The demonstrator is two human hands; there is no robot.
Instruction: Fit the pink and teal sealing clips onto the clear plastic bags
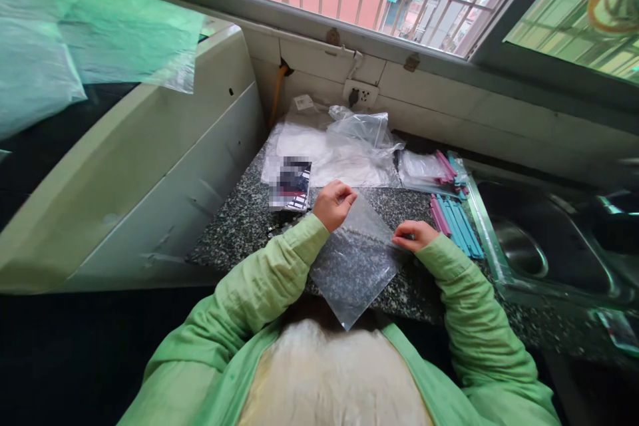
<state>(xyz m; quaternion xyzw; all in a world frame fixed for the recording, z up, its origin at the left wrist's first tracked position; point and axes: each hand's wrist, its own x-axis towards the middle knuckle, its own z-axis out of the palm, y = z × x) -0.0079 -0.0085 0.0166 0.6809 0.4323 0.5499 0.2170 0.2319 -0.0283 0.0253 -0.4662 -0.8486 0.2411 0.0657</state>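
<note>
A clear plastic bag (352, 273) is stretched between my two hands above the speckled countertop (234, 226), one corner pointing toward my body. My left hand (333, 205) pinches its upper left part with thumb and forefinger. At the bag's right corner, my right hand (415, 235) is closed in a pinch on the edge. Just right of that hand lies a row of blue and pink plastic sealing clips (456, 225). A phone (294, 183) with a dark, partly blurred screen rests left of my left hand.
White packages and clear plastic bags (329, 146) cover the back of the counter. A smaller packet (424, 170) with more clips sits at the back right. A metal sink (544, 239) borders the right side; a large pale appliance (200, 120) borders the left.
</note>
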